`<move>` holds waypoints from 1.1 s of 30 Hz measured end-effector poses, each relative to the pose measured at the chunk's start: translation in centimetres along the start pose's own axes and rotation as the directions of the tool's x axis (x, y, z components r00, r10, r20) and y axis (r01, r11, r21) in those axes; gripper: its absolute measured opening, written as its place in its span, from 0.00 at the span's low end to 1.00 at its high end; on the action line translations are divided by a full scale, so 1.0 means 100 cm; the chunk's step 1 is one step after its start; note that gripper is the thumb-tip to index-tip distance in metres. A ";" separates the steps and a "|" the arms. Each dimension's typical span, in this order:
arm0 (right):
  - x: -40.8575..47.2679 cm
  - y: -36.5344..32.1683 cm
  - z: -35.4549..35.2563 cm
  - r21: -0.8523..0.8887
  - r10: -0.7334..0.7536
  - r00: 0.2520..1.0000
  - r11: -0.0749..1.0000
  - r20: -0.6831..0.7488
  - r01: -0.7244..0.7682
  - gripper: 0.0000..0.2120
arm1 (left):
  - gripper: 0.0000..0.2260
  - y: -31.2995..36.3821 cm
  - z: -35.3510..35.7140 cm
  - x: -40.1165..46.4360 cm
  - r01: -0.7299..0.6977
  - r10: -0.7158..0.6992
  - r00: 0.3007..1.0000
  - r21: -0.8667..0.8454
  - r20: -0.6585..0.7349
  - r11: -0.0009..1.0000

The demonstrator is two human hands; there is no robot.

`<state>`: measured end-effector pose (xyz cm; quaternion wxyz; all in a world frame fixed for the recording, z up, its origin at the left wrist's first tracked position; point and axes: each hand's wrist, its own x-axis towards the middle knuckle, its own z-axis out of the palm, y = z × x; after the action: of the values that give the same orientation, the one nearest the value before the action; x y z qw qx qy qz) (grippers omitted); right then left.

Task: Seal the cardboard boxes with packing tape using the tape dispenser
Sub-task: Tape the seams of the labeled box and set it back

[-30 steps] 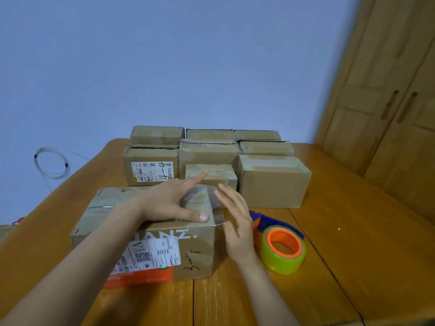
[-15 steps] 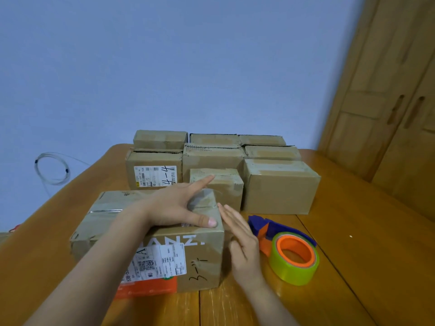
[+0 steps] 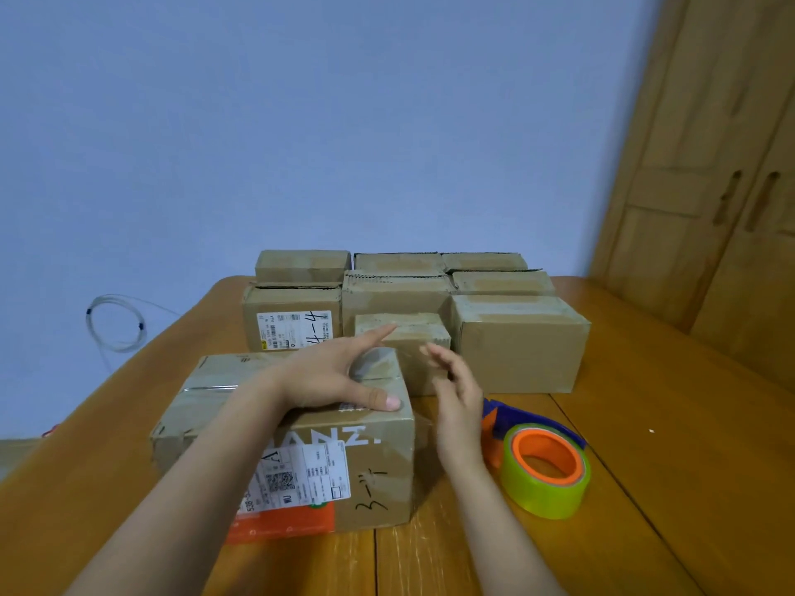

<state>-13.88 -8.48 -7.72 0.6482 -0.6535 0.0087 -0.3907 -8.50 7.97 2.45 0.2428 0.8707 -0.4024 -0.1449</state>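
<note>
Nine brown cardboard boxes stand on the wooden table: one large labelled box (image 3: 301,440) at lower centre of the frame, one small box (image 3: 413,342) just behind it, one plain medium box (image 3: 520,342) to the right of that, and six more (image 3: 292,324) packed in rows toward the top of the table. One tape dispenser with a blue and orange body and a yellow-green roll (image 3: 544,471) lies at lower right. Two bare hands are in view, the left (image 3: 335,376) and the right (image 3: 458,406). One coil of clear cable (image 3: 114,322) hangs at far left.

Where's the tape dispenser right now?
The tape dispenser lies on the wooden table, low and right in the head view, just right of the right hand.
</note>
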 end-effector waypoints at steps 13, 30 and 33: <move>0.017 0.014 0.016 0.189 0.211 0.954 0.949 0.213 -0.253 0.07 | 0.46 -0.002 0.000 0.002 0.016 -0.018 0.999 -0.047 -0.033 0.999; 0.019 0.003 0.021 0.173 0.314 0.945 0.930 0.088 -0.325 0.07 | 0.51 -0.003 0.002 0.002 0.010 -0.010 0.999 0.006 -0.045 1.000; 0.018 0.001 0.023 0.156 0.306 0.950 0.938 0.054 -0.311 0.08 | 0.50 -0.002 0.002 0.002 0.013 -0.013 0.999 0.009 -0.043 1.000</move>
<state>-11.35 -7.54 -6.55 0.7525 -0.5947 0.0699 -0.2743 -8.38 7.88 2.20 0.2463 0.8773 -0.3922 -0.1256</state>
